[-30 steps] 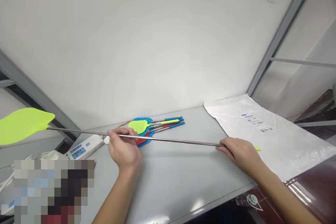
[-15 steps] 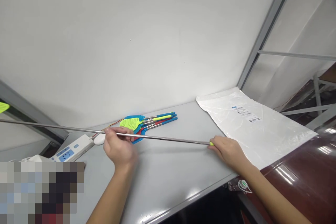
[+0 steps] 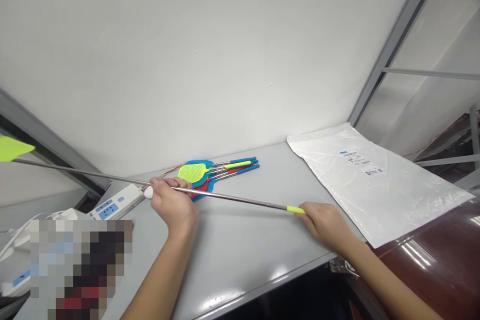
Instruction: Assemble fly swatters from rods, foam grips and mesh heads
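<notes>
Across the view stretches a telescopic fly swatter with a thin metal rod, extended long. Its yellow-green head reaches the left edge and is partly cut off. My left hand is closed around the middle of the rod. At the other end, my right hand grips the yellow-green handle, part of which shows beyond the fingers. Behind the rod lies a pile of shorter fly swatters in blue, yellow-green and red, their handles pointing right.
A white plastic mailing bag with a printed label lies on the right of the grey table. White power strips and cables are at the left. A pale wall panel rises behind the table.
The swatter has shifted left, bringing more of its head into view. More of the yellow-green handle shows beside my right hand. The camera view has turned slightly left.
</notes>
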{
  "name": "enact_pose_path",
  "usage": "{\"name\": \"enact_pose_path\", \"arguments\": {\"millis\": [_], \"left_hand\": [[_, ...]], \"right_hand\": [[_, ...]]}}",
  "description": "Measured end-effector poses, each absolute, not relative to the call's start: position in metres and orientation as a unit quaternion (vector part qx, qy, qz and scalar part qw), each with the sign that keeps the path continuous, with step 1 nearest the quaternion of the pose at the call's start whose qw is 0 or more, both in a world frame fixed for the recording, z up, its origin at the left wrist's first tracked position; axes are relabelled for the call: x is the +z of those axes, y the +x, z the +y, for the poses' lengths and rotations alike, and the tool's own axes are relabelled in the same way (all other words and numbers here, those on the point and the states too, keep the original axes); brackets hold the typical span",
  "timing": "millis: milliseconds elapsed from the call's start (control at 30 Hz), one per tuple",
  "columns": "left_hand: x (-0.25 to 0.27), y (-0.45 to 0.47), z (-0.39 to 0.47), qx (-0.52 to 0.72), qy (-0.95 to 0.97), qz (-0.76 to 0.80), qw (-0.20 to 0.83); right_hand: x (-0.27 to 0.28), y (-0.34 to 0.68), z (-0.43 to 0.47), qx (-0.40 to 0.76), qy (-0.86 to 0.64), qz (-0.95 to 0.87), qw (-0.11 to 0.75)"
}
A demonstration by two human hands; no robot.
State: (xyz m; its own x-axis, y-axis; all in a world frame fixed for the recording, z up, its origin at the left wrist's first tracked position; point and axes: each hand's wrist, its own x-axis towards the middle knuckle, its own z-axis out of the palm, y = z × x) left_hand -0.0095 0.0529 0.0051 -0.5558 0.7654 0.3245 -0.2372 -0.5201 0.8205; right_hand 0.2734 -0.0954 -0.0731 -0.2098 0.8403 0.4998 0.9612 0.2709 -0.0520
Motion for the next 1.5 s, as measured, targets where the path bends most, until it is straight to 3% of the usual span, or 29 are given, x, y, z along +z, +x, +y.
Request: {"name": "enact_pose_path", "arguments": {"millis": [333, 533, 633, 767, 1033, 1500], "left_hand": [[-0.022, 0.039, 0.009, 0.622, 0.502, 0.412, 0.438], [-0.025, 0.054, -0.015, 0.514, 0.594, 0.344, 0.515], [-0.021, 0.051, -0.016, 0.503, 0.627, 0.313, 0.506], [-0.018, 0.032, 0.002, 0.552, 0.612, 0.305, 0.477], [-0.007, -0.015, 0.060, 0.783, 0.299, 0.347, 0.422], [0.000, -0.058, 0.087, 0.789, 0.151, 0.360, 0.475]], "right_hand": [[-0.075, 0.213, -0.092, -0.039, -0.605, -0.769, 0.202], [-0.072, 0.192, -0.086, 0.112, -0.626, -0.720, 0.277], [-0.071, 0.187, -0.084, 0.151, -0.629, -0.701, 0.301], [-0.071, 0.192, -0.085, 0.148, -0.634, -0.700, 0.293], [-0.070, 0.218, -0.095, 0.140, -0.636, -0.726, 0.223], [-0.064, 0.257, -0.101, 0.173, -0.660, -0.712, 0.165]]}}
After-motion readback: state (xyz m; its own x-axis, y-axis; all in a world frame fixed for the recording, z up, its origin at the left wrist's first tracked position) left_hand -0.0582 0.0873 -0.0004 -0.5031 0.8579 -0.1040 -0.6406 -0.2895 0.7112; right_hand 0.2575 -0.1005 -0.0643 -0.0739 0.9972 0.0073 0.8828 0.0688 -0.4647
